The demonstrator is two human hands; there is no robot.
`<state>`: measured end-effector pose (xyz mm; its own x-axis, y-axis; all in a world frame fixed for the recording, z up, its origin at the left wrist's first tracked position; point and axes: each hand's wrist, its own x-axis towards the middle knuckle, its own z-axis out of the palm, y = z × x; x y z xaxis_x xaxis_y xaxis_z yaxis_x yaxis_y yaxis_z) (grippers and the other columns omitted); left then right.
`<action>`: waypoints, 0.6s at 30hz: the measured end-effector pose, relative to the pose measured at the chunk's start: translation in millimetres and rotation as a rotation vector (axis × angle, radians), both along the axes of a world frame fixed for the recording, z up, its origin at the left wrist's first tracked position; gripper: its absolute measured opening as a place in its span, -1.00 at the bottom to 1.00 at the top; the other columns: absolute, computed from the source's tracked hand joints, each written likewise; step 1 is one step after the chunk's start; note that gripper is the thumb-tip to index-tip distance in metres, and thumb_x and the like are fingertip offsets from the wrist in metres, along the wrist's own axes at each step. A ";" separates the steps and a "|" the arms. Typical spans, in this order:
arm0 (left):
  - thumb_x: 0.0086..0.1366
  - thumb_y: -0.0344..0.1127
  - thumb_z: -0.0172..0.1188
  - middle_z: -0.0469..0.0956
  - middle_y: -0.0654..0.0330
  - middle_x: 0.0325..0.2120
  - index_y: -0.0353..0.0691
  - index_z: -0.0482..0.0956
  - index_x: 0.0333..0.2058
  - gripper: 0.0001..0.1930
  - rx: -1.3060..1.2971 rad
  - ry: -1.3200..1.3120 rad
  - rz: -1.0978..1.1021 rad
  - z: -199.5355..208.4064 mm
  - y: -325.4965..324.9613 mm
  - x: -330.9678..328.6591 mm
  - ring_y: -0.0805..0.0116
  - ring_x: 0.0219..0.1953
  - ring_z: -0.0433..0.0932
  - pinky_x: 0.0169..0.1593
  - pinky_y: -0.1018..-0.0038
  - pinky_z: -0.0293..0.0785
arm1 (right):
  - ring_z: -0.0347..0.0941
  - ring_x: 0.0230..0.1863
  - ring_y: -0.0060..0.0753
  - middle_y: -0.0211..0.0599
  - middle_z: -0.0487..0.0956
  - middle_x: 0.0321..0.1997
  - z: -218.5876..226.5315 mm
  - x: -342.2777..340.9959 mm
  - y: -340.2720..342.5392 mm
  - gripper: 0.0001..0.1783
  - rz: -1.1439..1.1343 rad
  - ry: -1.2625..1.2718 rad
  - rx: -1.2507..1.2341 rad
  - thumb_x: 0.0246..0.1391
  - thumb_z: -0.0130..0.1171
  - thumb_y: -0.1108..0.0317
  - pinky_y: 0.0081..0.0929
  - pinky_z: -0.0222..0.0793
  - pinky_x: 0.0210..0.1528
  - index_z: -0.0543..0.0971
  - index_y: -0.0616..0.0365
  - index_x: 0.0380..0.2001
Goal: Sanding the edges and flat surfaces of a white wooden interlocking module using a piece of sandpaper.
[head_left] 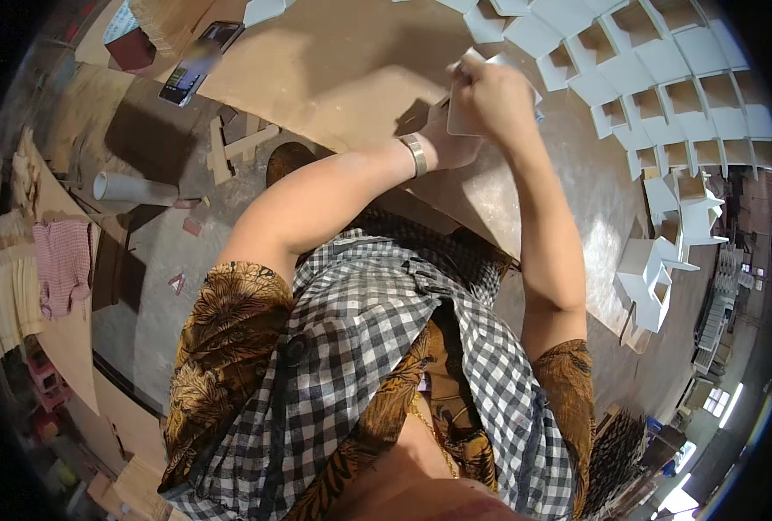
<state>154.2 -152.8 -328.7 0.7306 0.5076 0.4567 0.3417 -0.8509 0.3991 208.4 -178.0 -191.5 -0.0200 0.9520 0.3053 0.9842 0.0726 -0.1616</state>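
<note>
White piece: a small, flat, pale panel (466,117) held up over the brown worktable (351,95), with its lower corner showing beneath the right hand; whether it touches the tabletop cannot be told.
Right hand: closed on the white piece (495,94), fingers curled over its upper part, so the piece shows mostly to the left of the knuckles.
Left hand: just below and to the left of the white piece (453,146), partly hidden by it; its fingers are blurred and covered, so whether they grip the piece cannot be told.
Left wrist: a metal band (415,155) sits around it.
Worktable, near edge: it slants from upper left toward lower right, passing beneath the left forearm.
Worktable, left end: a phone (202,64) lies at the near edge, well apart from both hands, beside a wooden block (174,24).
Worktable, right side: white compartment boxes (664,104) stand in curved-looking rows, with brown inner faces; a separate white box (646,282) sits toward the near right corner.
Floor, left: wood offcuts (240,146) lie near a white tube (134,188).
Far left: a pink cloth (62,265) hangs over a board.
</note>
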 end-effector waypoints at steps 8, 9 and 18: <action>0.17 -0.28 -0.15 0.36 0.08 -0.08 -0.14 0.34 -0.08 -0.67 -0.131 -0.146 -0.120 8.9 3.2 12.0 0.16 0.02 0.28 0.07 0.27 0.18 | 0.42 -0.52 -0.03 -0.09 0.46 -0.60 20.3 -23.3 -87.9 -0.88 0.203 0.059 -0.178 -0.10 0.06 0.33 -0.24 0.29 -0.50 0.45 0.15 -0.55; 0.17 -0.28 -0.16 0.36 0.08 -0.08 -0.15 0.34 -0.08 -0.67 -0.150 -0.169 -0.129 11.6 2.4 11.4 0.16 0.02 0.28 0.08 0.28 0.18 | 0.42 -0.53 -0.06 -0.11 0.46 -0.61 20.9 -17.8 -93.8 -0.93 0.168 0.163 -0.064 -0.11 0.07 0.38 -0.28 0.29 -0.50 0.46 0.14 -0.54; 0.10 -0.35 -0.08 0.40 0.05 -0.15 -0.21 0.37 -0.13 -0.68 -0.187 -0.217 -0.115 48.1 -20.2 -24.5 0.14 0.02 0.24 0.11 0.31 0.12 | 0.43 -0.37 0.08 -0.04 0.52 -0.42 37.8 56.3 -11.1 -0.64 -0.424 -0.182 0.163 0.02 -0.10 0.03 -0.11 0.33 -0.35 0.50 0.07 -0.39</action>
<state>129.7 -173.1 -280.7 0.6840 0.5175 0.5141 0.1375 -0.7836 0.6059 264.7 -189.0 -153.7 0.2920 0.8282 0.4784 0.9438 -0.3305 -0.0040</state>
